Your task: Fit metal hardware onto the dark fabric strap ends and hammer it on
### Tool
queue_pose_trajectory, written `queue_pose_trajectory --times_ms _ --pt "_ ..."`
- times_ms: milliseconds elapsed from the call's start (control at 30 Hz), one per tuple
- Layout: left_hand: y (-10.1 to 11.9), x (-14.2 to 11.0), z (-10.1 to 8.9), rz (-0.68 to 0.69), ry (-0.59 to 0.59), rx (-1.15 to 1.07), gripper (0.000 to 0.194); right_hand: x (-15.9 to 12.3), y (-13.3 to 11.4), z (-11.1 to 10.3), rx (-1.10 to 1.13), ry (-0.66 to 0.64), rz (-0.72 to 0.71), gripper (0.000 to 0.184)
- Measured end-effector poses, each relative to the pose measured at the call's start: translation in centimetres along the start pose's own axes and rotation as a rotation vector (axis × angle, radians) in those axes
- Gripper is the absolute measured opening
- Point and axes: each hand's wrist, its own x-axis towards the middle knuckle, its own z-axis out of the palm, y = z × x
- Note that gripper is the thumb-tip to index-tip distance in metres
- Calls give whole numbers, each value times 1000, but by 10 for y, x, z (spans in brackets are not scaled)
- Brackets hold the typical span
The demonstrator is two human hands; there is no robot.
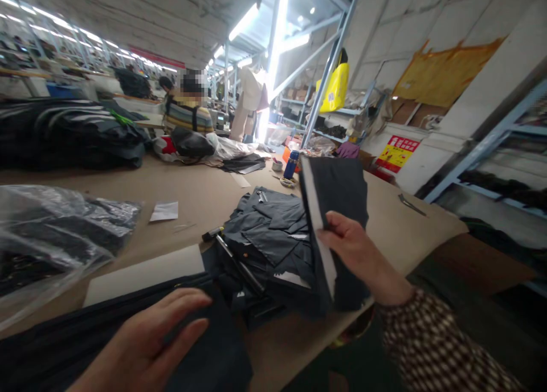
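Observation:
My right hand [352, 246] grips a dark fabric piece [342, 192] with a white strip along its left edge, thumb and fingers pinched on it. The piece stands upright above the table, right of a heap of dark cut fabric pieces [277, 221]. My left hand [158, 332] is open, fingers apart, over a folded dark garment [213, 335] at the near edge. Whether its fingertips touch the cloth I cannot tell. A black pen-like marker [233, 255] lies between the garment and the heap.
Behind the garment lies a white card strip [149, 272], with a plastic bag of dark items [55, 227] at left. Scissors [412, 205] lie near the table's right edge. A blue flask [291, 165] stands beyond the heap. Another person [188, 110] sits further back.

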Motion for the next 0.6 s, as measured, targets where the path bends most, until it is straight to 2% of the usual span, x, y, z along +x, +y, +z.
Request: queue_pose_trajectory --times_ms 67,100,167,233,333,400,467,500,600 --pt "48 1 -2 -112 -51 -316 44 -19 -28 67 37 -122 -95 12" --pt "63 1 -3 -125 -71 -447 46 -29 -37 98 78 -186 -120 8" --pt "76 0 -6 -116 -41 -585 41 -46 -47 148 182 -270 -197 8" --pt "70 -6 -12 -170 53 -718 32 -55 -52 176 251 -373 -268 16" --pt "53 -21 -24 -333 97 -998 25 -48 -58 182 200 -473 -394 25" --pt "48 -30 -31 -409 60 -1141 25 -33 -64 172 29 -401 -562 27" --pt "48 -36 -37 -437 16 -1188 26 -15 -71 161 -208 -305 -751 27" --pt "49 -38 -40 -435 -11 -1182 27 -7 -75 156 -310 -296 -828 27" --pt "50 -41 -50 -411 -81 -1143 29 9 -85 152 -430 -414 -928 26"
